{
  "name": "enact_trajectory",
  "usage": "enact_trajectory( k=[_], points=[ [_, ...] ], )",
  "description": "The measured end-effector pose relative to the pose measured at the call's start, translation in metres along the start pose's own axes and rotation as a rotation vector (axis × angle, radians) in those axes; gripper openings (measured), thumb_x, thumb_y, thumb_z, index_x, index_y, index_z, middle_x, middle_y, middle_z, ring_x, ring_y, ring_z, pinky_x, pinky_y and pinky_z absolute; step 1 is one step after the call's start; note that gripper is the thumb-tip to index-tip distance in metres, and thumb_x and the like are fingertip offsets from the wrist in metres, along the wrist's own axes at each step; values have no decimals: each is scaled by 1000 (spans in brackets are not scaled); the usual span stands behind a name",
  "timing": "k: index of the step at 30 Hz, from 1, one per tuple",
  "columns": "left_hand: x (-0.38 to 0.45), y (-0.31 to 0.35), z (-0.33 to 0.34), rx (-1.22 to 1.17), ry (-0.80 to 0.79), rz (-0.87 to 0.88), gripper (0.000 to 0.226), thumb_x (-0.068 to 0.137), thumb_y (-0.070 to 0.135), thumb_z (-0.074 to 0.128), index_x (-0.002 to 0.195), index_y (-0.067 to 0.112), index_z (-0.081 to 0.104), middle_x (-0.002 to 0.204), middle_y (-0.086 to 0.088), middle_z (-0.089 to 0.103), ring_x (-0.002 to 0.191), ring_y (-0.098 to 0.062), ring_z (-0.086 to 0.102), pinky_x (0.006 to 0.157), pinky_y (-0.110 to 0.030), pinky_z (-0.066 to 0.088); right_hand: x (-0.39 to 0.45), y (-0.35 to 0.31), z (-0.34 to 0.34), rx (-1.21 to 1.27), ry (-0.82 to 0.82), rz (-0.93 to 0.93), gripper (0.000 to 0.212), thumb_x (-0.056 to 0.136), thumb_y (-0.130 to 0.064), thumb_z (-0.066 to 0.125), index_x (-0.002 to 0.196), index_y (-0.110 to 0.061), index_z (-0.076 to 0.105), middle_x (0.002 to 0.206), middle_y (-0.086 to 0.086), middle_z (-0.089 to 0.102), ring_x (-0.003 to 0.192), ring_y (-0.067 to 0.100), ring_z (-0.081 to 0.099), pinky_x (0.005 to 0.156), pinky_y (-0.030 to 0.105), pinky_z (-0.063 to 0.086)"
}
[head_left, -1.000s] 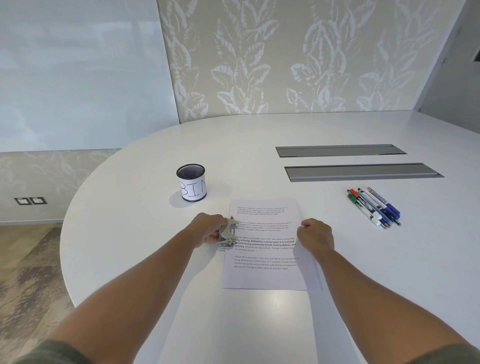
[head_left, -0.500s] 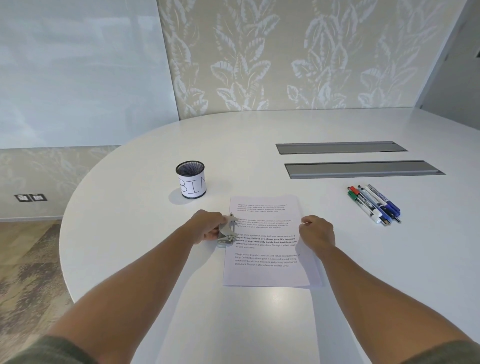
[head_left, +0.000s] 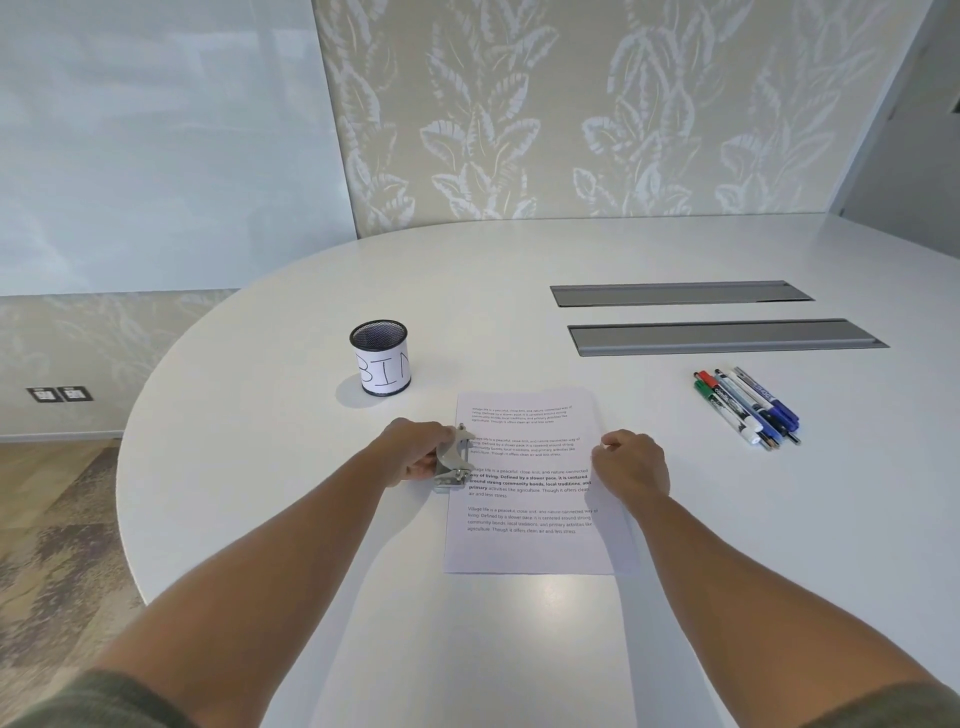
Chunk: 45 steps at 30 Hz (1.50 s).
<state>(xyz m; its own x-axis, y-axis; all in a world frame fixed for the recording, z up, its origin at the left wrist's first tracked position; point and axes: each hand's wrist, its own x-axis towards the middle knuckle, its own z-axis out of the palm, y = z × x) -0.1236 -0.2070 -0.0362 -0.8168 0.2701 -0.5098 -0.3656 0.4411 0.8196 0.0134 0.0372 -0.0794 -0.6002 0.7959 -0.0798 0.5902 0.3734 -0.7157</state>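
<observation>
Left hand (head_left: 413, 454): fingers curled round the silver metal hole punch (head_left: 453, 465), gripping it from its outer side. Punch base is on the white desk (head_left: 291, 467).

Right hand (head_left: 631, 470): fingers curled, pinching the right edge of the white printed paper sheet (head_left: 524, 543). Exact contact is partly hidden under the knuckles.

Key geometry:
- The sheet lies flat between the two sets of fingers. Its long axis runs away from the person, with four text blocks face up.
- The punch's long axis is parallel to the sheet's left edge. It sits right at that edge, roughly mid-length, just inboard of the left fingers.
- The left hand is the nearer one for the punch, and the right only steadies the paper.
- I can't tell how far the edge sits inside the punch slot.

Judgement: this looks like lining up before the squeeze. The next move probably needs the edge pushed fully home and square first, or the holes could land skewed or clip the text margin. The sheet is thin and may buckle if the right fingers push too hard.

Beyond the left fingers there's a black mesh cup with a white "BIN" label (head_left: 383, 364). Well right of the right fingers is a bunch of coloured marker pens (head_left: 748, 408), and past those are two grey recessed slots (head_left: 727, 338).
</observation>
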Motion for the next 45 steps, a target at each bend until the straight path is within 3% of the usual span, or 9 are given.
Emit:
enact_trajectory(
  k=[10, 15, 23, 27, 30, 34, 36, 39, 45],
  points=[
    [-1, 1, 1, 10, 7, 8, 14, 81, 6, 66, 94, 1, 69, 84, -10, 74, 57, -16, 72, 53, -22, 58, -9, 4, 25, -393, 65, -339, 48, 92, -48, 48, 131, -21, 56, 139, -5, 45, 129, 21, 35, 102, 39, 33],
    [0, 1, 2, 36, 12, 8, 11, 83, 4, 67, 93, 2, 67, 83, -10, 75, 55, -13, 71, 45, -19, 53, -14, 7, 33, -463, -33, -434, 49, 95, -50, 41, 135, -23, 52, 156, -4, 33, 146, 19, 19, 115, 40, 20],
    [6, 0, 0, 27, 14, -28, 15, 87, 5, 71, 100, 2, 65, 87, -9, 74, 65, -14, 72, 47, -21, 55, -19, 15, 38, -406, -78, -463, 45, 98, -47, 34, 132, -24, 53, 159, -2, 29, 149, 20, 14, 121, 37, 8],
    [18, -8, 0, -13, 50, -22, 29, 83, 3, 75, 110, -3, 65, 107, -15, 73, 92, -22, 73, 63, -25, 60, -20, 15, 39, -405, -70, -463, 47, 98, -48, 33, 134, -23, 52, 159, -2, 29, 149, 20, 14, 121, 38, 8],
    [24, -11, 1, -25, 59, -4, 35, 83, 3, 77, 114, -6, 64, 112, -18, 72, 101, -24, 72, 82, -31, 60, -19, 17, 40, -423, -59, -474, 47, 98, -48, 33, 133, -24, 52, 159, -2, 30, 149, 20, 15, 121, 38, 9],
    [26, -11, -2, -24, 50, -8, 36, 84, 4, 77, 116, -7, 64, 114, -18, 71, 103, -25, 71, 89, -34, 58, -17, 18, 42, -424, -54, -474, 46, 98, -48, 34, 132, -24, 53, 158, -2, 31, 148, 20, 16, 121, 38, 9],
    [27, -13, -3, -2, 50, -1, 28, 85, 6, 77, 107, -6, 65, 115, -18, 71, 102, -24, 71, 90, -34, 59, -16, 18, 43, -425, -51, -472, 47, 97, -49, 33, 133, -24, 52, 158, -2, 31, 148, 20, 16, 121, 38, 9],
    [29, -18, -5, 24, 49, 49, 21, 82, 15, 81, 86, 10, 61, 101, -13, 68, 82, -20, 65, 70, -24, 59, -16, 20, 45, -426, -37, -477, 47, 97, -50, 33, 132, -25, 53, 158, -3, 32, 148, 20, 17, 120, 38, 10],
    [38, -28, -4, 422, 204, 183, 50, 74, 48, 81, 107, 20, 55, 84, 7, 55, 80, -17, 58, 74, -33, 47, -14, 22, 45, -434, -39, -482, 45, 96, -50, 33, 128, -25, 54, 157, -2, 32, 148, 21, 17, 120, 38, 10]
  ],
)
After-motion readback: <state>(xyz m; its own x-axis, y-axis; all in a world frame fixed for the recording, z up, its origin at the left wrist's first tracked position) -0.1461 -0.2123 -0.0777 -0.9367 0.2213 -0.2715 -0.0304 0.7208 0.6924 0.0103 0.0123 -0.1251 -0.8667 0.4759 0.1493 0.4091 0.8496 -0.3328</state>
